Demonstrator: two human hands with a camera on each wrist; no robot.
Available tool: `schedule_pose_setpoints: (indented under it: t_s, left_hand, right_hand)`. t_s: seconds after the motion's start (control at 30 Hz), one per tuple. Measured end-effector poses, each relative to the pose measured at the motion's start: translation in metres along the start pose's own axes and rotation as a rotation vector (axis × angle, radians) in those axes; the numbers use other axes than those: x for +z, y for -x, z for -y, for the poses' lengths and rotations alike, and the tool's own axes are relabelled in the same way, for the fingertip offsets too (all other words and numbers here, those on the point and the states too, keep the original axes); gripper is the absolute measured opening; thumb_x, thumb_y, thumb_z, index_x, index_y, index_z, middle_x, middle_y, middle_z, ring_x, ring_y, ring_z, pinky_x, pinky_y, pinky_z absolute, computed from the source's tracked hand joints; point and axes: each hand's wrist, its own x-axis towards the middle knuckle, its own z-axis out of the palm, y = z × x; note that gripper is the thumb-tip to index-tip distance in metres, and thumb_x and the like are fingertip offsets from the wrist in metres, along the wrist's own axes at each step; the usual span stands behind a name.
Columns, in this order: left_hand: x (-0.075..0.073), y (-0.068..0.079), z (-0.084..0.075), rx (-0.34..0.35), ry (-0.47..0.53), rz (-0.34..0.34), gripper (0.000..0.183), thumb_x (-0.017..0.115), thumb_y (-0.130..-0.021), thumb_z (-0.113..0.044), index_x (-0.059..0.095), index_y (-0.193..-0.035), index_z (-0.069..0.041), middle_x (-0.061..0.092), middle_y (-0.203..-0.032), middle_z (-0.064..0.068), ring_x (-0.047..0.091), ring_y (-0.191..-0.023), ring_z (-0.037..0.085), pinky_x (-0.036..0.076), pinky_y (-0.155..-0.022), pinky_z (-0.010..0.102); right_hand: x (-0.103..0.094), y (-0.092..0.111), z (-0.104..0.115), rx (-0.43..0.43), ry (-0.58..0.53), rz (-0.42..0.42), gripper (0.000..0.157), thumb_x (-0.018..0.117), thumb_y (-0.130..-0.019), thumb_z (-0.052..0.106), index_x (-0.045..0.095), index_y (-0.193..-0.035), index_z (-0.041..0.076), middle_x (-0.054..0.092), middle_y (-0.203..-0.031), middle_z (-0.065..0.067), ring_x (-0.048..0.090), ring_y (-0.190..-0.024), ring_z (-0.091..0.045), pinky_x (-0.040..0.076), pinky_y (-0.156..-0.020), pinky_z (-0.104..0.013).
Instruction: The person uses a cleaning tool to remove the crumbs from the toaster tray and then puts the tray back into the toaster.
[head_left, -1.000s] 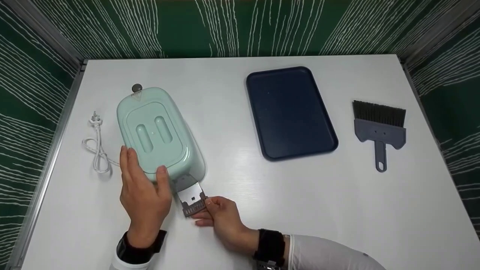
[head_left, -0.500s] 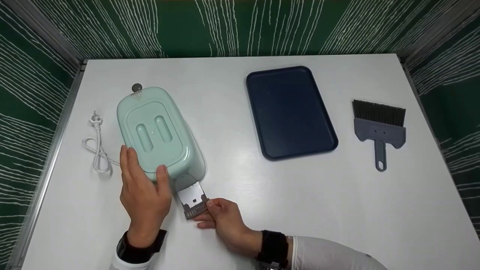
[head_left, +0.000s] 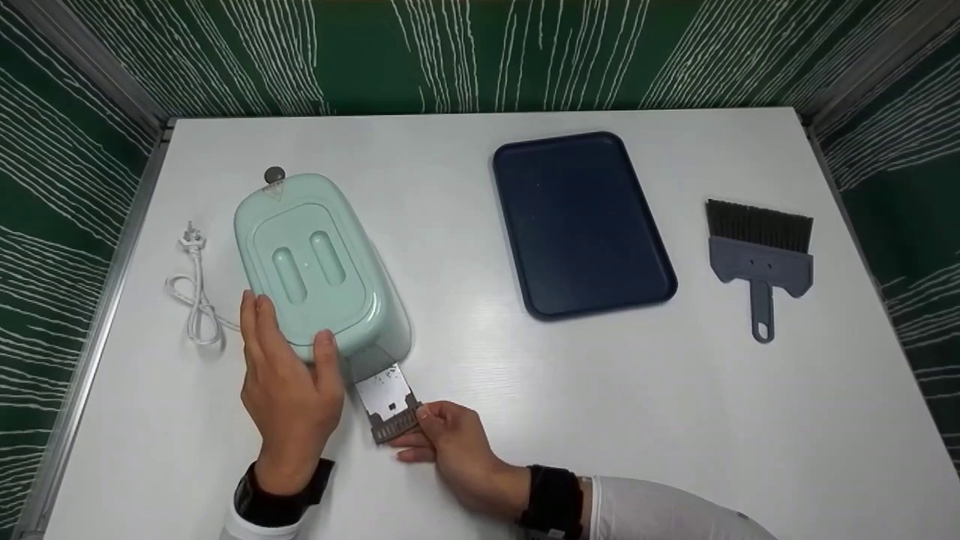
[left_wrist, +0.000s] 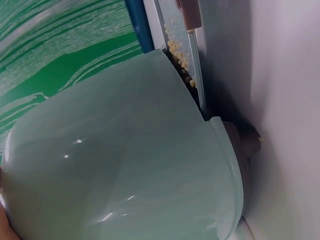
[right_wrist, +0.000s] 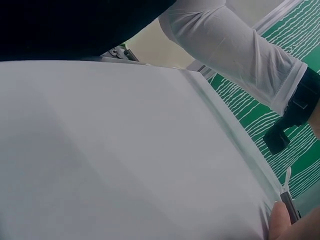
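Observation:
A mint-green toaster [head_left: 356, 304] with a lid over its top lies lengthwise on the left half of the table. Against its near left corner rests my left hand [head_left: 289, 401], fingers straight along the side and thumb at the near end. My right hand [head_left: 461, 450] pinches the grey edge of a metal crumb tray [head_left: 384, 390], which sticks partly out of the toaster's near end. Yellowish crumbs [left_wrist: 177, 52] lie on this tray in the left wrist view. The tray's inner part is hidden inside the toaster. The right wrist view shows the right thumb [right_wrist: 280, 220] beside the tray's edge.
A dark blue tray [head_left: 585, 225] lies right of the toaster. Farther right is a grey brush [head_left: 761, 259] with black bristles. The white power cord [head_left: 199, 300] is bundled left of the toaster. Green walls with white streaks border the white table [head_left: 600, 397].
My right hand has drawn the crumb tray slightly farther out, toward the near side and a little right. More dark specks show on its plate. My left hand and the toaster stay put.

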Motion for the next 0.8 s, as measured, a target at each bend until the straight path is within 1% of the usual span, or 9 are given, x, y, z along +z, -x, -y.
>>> schedule_pose_setpoints:
  t_s: [0.23, 0.5, 0.8]
  left_hand:
    - [-0.0011, 0.0001, -0.0003, -0.001, -0.002, 0.005, 0.071, 0.056, -0.099, -0.032, 0.039, -0.153, 0.011, 0.035, -0.164, 0.023, 0.047, -0.141, 0.044, 0.049, -0.081, 0.07]
    - [-0.0011, -0.0003, 0.0, -0.005, 0.002, 0.011, 0.072, 0.056, -0.099, -0.032, 0.038, -0.153, 0.011, 0.034, -0.165, 0.023, 0.047, -0.141, 0.045, 0.049, -0.081, 0.071]
    - [-0.0014, 0.0, 0.0, -0.014, -0.004, 0.016, 0.072, 0.055, -0.098, -0.033, 0.038, -0.153, 0.01, 0.034, -0.165, 0.023, 0.047, -0.141, 0.044, 0.05, -0.08, 0.069]
  right_hand:
    - [-0.004, 0.0003, -0.0014, 0.007, 0.008, 0.031, 0.021, 0.045, -0.111, 0.006, 0.054, -0.117, -0.013, 0.075, -0.103, -0.022, 0.077, -0.089, -0.024, 0.063, -0.079, -0.036]
    - [-0.0061, 0.0034, -0.0031, -0.003, -0.003, 0.041, 0.021, 0.046, -0.111, 0.006, 0.055, -0.115, -0.013, 0.074, -0.104, -0.024, 0.077, -0.09, -0.026, 0.063, -0.079, -0.036]
    - [-0.0085, 0.0057, -0.0033, 0.014, 0.001, 0.051, 0.021, 0.045, -0.111, 0.006, 0.054, -0.116, -0.012, 0.074, -0.103, -0.021, 0.077, -0.092, -0.027, 0.063, -0.081, -0.036]
